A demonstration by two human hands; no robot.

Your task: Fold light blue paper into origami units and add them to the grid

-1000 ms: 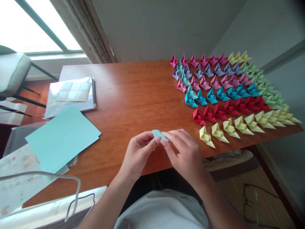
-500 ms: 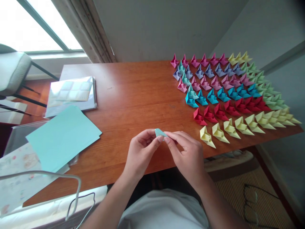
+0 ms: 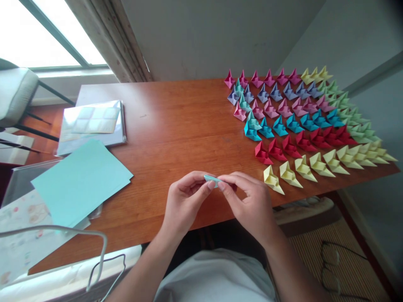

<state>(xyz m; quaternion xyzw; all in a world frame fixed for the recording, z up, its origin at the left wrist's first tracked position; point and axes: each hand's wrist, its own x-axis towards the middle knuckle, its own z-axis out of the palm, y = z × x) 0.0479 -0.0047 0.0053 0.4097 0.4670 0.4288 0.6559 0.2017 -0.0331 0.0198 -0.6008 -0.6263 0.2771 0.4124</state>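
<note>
A small folded piece of mint-green paper is pinched between my two hands, above the table's front edge. My left hand grips its left end between thumb and fingers. On the other end, my right hand presses with thumb and forefinger. The fingertips cover much of the paper, so its full folded shape is hidden. To the right stand rows of folded paper boats in several colours; a pale yellow paper boat is nearest to my right hand. Flat mint-green paper sheets lie to the left.
The wooden table carries a plastic-wrapped pack at the left, above the sheets. A white cable crosses the lower left. Beyond the table's left end is a chair. A pair of glasses lies at lower right.
The folded mint-green paper has tilted flatter between my fingers and shows a narrower face. My hands have moved only slightly, and both keep their pinch. The view has shifted a little.
</note>
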